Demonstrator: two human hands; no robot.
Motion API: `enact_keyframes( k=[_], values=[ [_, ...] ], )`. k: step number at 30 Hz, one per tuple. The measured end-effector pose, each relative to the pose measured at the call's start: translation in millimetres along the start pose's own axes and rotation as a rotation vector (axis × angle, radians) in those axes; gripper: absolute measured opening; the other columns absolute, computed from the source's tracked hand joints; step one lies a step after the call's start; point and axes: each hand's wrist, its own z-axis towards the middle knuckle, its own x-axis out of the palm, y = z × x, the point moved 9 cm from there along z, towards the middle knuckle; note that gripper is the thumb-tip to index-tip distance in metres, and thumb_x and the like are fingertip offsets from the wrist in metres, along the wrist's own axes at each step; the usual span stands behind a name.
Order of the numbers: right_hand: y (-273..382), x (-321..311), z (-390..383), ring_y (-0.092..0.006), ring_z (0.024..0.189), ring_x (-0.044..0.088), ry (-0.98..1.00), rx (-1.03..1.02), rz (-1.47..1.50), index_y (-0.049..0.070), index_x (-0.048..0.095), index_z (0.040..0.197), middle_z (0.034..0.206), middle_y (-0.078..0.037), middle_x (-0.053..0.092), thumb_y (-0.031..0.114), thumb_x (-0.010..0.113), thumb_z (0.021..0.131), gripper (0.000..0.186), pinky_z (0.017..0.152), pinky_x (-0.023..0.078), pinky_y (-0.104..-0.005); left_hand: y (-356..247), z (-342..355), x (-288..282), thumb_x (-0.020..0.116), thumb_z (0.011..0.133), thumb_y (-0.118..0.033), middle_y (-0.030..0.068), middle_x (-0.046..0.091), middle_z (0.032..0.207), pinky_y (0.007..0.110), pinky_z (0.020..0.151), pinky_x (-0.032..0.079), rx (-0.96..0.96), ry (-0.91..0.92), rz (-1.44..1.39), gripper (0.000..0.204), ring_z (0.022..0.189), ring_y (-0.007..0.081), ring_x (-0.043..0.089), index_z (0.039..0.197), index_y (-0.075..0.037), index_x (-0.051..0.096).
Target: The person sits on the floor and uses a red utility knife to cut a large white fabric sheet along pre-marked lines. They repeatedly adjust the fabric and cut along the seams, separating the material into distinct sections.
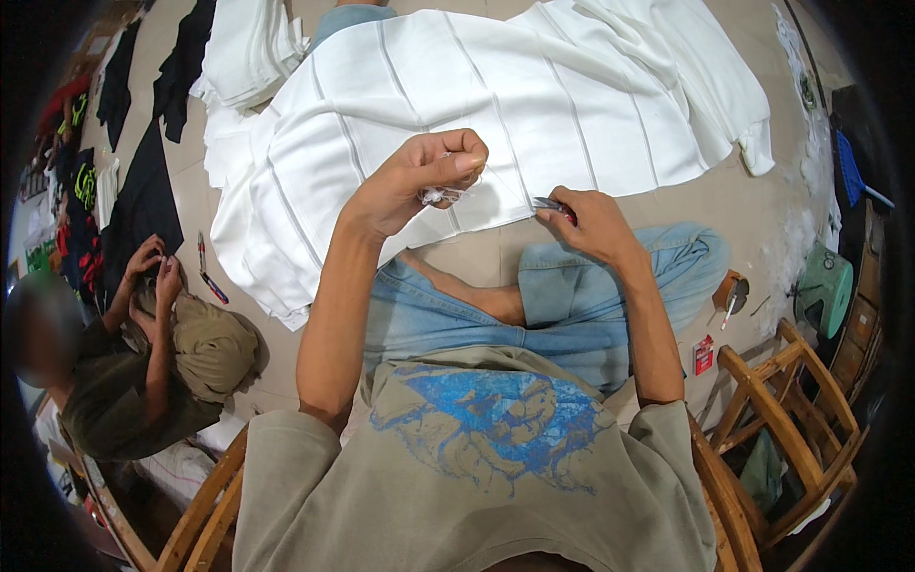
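White fabric with several long seam lines is spread over the floor in front of me. Above its near edge, my left hand is closed, thumb against the index finger, with a small tangle of white thread in its curled fingers. A fine thread seems to run from the pinch down toward the cloth's edge. At that edge my right hand grips small thread snips with a red handle. Their metal tips point left and lie right by the hem.
Folded white pieces are stacked at the far left. A co-worker sits at left, handling black cloth. Another pair of snips lies between us. At right are a small red box, a wooden chair and a green stool.
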Motion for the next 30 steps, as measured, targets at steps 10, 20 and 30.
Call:
enact_keyframes(
  k=[10, 20, 30],
  values=[
    [4, 17, 5, -0.0422, 0.069, 0.065, 0.080, -0.039, -0.088, 0.000, 0.069, 0.089, 0.070, -0.022, 0.067, 0.035, 0.065, 0.094, 0.035, 0.066, 0.050, -0.0495, -19, 3, 4, 0.069, 0.098, -0.038, -0.0073, 0.044, 0.073, 0.020, 0.052, 0.028, 0.142, 0.028, -0.212, 0.031, 0.061, 0.0032, 0.036, 0.097, -0.008, 0.059],
    [3, 19, 5, -0.0423, 0.069, 0.066, 0.100, -0.041, -0.110, 0.000, 0.070, 0.090, 0.071, -0.022, 0.067, 0.034, 0.066, 0.093, 0.034, 0.066, 0.051, -0.0493, -43, 1, 9, 0.065, 0.100, -0.033, -0.0040, 0.044, 0.078, 0.020, 0.051, 0.029, 0.295, 0.084, -0.339, 0.027, 0.068, 0.0047, 0.038, 0.097, -0.008, 0.056],
    [1, 13, 2, -0.0370, 0.056, 0.055, 0.038, -0.036, 0.035, 0.000, 0.067, 0.081, 0.062, -0.020, 0.059, 0.038, 0.065, 0.094, 0.040, 0.057, 0.042, -0.0442, -45, 2, 8, 0.066, 0.100, -0.033, -0.0036, 0.043, 0.078, 0.018, 0.049, 0.031, 0.305, 0.063, -0.375, 0.027, 0.068, 0.0044, 0.037, 0.095, -0.009, 0.054]
  ],
)
